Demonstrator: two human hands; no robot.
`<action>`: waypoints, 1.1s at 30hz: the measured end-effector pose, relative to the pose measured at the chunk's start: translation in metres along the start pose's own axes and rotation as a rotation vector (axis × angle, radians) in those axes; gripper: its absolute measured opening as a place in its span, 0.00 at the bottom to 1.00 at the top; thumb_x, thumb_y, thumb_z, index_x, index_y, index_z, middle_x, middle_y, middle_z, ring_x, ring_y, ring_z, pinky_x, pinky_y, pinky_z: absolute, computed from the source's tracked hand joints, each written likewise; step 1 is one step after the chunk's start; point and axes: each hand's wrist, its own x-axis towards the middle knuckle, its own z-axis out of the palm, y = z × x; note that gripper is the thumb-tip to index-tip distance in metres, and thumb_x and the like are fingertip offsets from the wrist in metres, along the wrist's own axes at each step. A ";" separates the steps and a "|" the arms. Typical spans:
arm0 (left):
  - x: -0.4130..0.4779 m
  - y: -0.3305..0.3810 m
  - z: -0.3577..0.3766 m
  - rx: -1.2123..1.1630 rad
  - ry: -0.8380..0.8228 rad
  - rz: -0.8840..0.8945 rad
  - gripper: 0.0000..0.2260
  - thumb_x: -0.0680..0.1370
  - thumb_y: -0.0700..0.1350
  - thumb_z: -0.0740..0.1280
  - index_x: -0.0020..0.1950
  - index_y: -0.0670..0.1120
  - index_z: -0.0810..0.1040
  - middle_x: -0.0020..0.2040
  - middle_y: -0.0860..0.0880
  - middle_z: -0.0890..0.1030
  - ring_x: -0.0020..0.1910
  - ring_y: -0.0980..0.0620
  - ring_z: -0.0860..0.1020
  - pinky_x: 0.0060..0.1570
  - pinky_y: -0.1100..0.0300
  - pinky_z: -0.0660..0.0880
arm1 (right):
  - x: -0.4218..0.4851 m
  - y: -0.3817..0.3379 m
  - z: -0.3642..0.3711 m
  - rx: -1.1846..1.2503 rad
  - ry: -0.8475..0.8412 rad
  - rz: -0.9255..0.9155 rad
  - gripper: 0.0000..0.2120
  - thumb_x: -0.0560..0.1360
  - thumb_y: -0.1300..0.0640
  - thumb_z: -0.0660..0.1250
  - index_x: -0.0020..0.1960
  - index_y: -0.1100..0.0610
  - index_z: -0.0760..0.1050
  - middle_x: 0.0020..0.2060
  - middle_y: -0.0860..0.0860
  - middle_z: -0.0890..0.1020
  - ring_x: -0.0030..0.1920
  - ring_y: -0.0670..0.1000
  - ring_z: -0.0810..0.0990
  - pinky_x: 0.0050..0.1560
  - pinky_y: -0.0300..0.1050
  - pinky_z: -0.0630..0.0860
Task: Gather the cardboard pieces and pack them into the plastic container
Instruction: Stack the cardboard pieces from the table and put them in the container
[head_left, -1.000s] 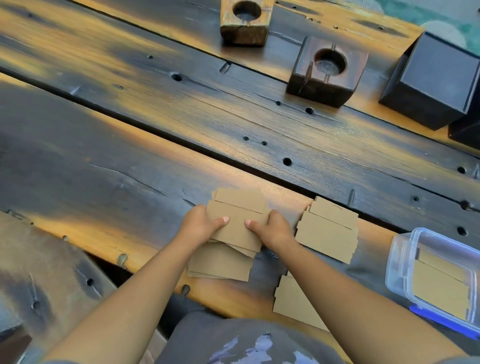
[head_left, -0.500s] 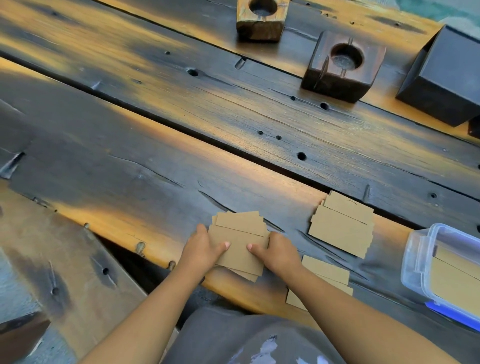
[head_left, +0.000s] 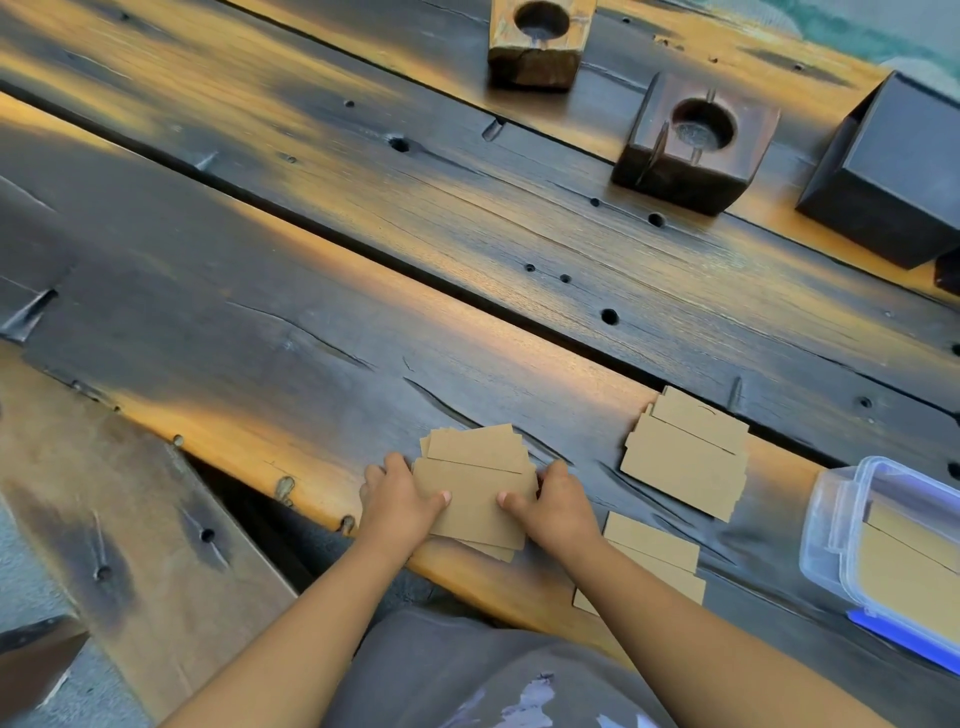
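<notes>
**Two-hand grip on the gathered cardboard stack**

Both your left hand (head_left: 397, 501) and right hand (head_left: 558, 506) clasp the cardboard stack (head_left: 475, 486) at six o'clock, squaring it. Likely next: carry it to the plastic container (head_left: 852, 525) at four o'clock; loose piles (head_left: 685, 457) remain between.

Both hands close together, forearms reaching forward.
Left hand (head_left: 400, 499) and right hand (head_left: 558, 504) face each other, thumbs pointing inward, fingers curled down at the outer sides.
</notes>
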 end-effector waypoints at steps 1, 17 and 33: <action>0.000 0.001 0.000 -0.012 0.000 -0.011 0.27 0.71 0.53 0.75 0.63 0.46 0.67 0.62 0.42 0.70 0.61 0.41 0.72 0.60 0.48 0.73 | 0.000 0.000 0.000 0.052 0.001 0.025 0.27 0.70 0.42 0.73 0.59 0.57 0.67 0.54 0.53 0.75 0.55 0.55 0.77 0.52 0.52 0.76; 0.004 0.041 0.012 -0.423 -0.272 -0.148 0.21 0.73 0.41 0.75 0.62 0.38 0.73 0.59 0.38 0.81 0.56 0.39 0.81 0.58 0.44 0.78 | 0.008 0.032 -0.039 0.576 -0.074 0.181 0.15 0.70 0.60 0.76 0.38 0.55 0.69 0.37 0.51 0.79 0.35 0.50 0.77 0.34 0.43 0.71; -0.017 0.178 0.092 -0.209 -0.298 0.127 0.14 0.71 0.46 0.75 0.47 0.49 0.70 0.53 0.45 0.81 0.52 0.45 0.80 0.55 0.49 0.78 | 0.019 0.128 -0.151 0.784 0.154 0.204 0.18 0.70 0.62 0.76 0.43 0.56 0.66 0.41 0.52 0.76 0.44 0.55 0.76 0.49 0.54 0.78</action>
